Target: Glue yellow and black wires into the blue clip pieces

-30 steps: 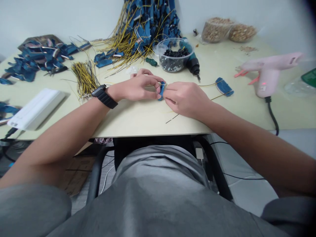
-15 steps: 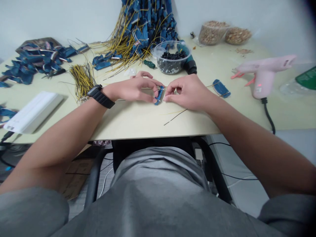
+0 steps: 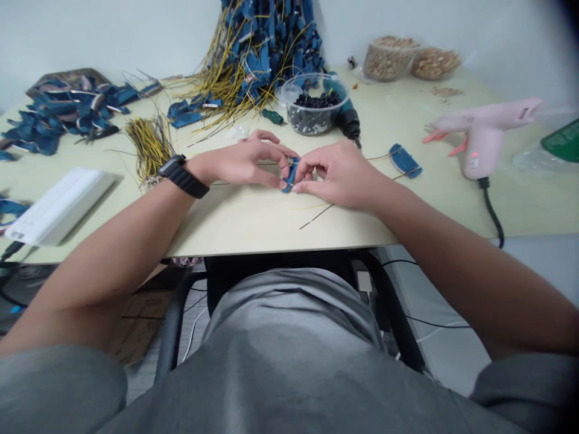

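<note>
A small blue fabric piece (image 3: 291, 175) with thin wires lies between my hands near the table's front. My left hand (image 3: 256, 161), with a black watch on its wrist, grips its left side between thumb and fingers. From the right, my right hand (image 3: 330, 172) has thumb and fingertips pinched at the piece's other edge; whether they hold the edge itself or something small there is hidden. Another blue piece with wires (image 3: 406, 161) lies to the right of my right hand. A dark wire end (image 3: 316, 217) sticks out below that hand.
Behind my hands are a clear tub of small black parts (image 3: 316, 111), a green screwdriver handle (image 3: 272, 116) and a large blue-and-yellow wire heap (image 3: 266, 54). A pink glue gun (image 3: 482, 135) lies right; a yellow wire bundle (image 3: 149, 144) and white power bank (image 3: 61, 205) lie left.
My right hand has moved slightly left and down, closing onto the right edge of the blue piece. My left hand has stayed in place.
</note>
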`<state>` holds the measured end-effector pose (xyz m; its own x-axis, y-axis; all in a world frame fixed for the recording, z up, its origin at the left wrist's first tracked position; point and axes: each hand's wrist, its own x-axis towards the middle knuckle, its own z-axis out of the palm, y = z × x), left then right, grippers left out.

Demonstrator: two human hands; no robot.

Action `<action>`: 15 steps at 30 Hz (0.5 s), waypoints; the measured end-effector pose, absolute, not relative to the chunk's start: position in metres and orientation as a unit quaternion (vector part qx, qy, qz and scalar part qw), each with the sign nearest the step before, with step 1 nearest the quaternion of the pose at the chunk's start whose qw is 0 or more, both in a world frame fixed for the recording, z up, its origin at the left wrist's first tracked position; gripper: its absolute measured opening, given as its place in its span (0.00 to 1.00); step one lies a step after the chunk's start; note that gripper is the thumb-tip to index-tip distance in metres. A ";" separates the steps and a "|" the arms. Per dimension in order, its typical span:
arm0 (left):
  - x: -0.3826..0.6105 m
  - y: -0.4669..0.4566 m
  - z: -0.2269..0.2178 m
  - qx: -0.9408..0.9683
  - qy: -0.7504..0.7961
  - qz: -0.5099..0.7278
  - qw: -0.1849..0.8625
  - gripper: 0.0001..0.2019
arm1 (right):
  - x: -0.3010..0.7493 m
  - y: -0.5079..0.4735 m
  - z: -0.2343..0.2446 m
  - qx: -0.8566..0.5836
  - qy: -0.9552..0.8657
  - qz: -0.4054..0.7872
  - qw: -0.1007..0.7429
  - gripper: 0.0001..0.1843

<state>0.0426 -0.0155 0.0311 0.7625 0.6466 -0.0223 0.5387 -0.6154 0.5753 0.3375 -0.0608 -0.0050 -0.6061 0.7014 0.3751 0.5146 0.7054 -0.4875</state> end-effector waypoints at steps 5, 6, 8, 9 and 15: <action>0.043 -0.016 0.031 0.891 0.331 0.103 0.291 0.22 | 0.342 -0.069 -0.005 -0.312 -0.902 0.107 0.279 0.09; 0.042 -0.016 0.031 0.891 0.331 0.104 0.292 0.23 | 0.341 -0.069 -0.005 -0.308 -0.904 0.102 0.277 0.08; 0.042 -0.016 0.031 0.891 0.331 0.105 0.291 0.23 | 0.338 -0.071 -0.007 -0.307 -0.907 0.091 0.274 0.08; 0.042 -0.017 0.032 0.892 0.331 0.104 0.290 0.23 | 0.337 -0.071 -0.008 -0.307 -0.908 0.086 0.271 0.08; 0.042 -0.018 0.034 0.894 0.337 0.089 0.281 0.23 | 0.335 -0.072 -0.013 -0.295 -0.921 0.040 0.252 0.13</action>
